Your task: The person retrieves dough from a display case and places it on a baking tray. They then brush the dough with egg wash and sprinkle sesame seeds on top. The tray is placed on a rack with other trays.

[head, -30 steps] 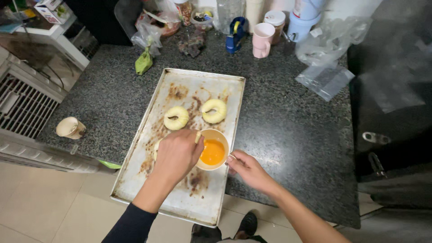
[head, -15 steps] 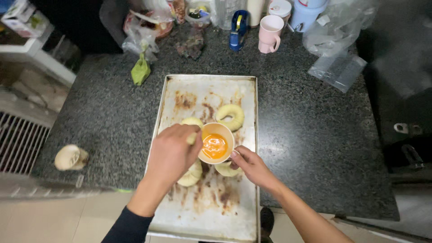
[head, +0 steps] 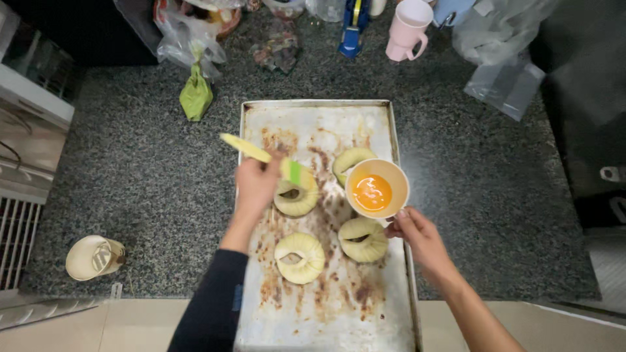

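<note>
1. Tray (head: 385,306) lies on the dark stone desk (head: 150,182), stained, carrying four dough rings.
2. Ring (head: 299,257) lies nearest; a second ring (head: 362,239) at its 3 o'clock.
3. Right hand (head: 417,231) is clamped on the rim of a bowl (head: 377,188) of orange liquid.
4. Left hand (head: 255,184) is closed around a brush (head: 257,154), its green tip over a third ring (head: 297,199).
5. Fourth ring (head: 349,161) peeks out at the bowl's 10 o'clock.
6. Pink mug (head: 409,29) stands at 12 o'clock.

Orange liquid in a cream bowl (head: 377,188) — speckled grey counter (head: 150,189).
</note>
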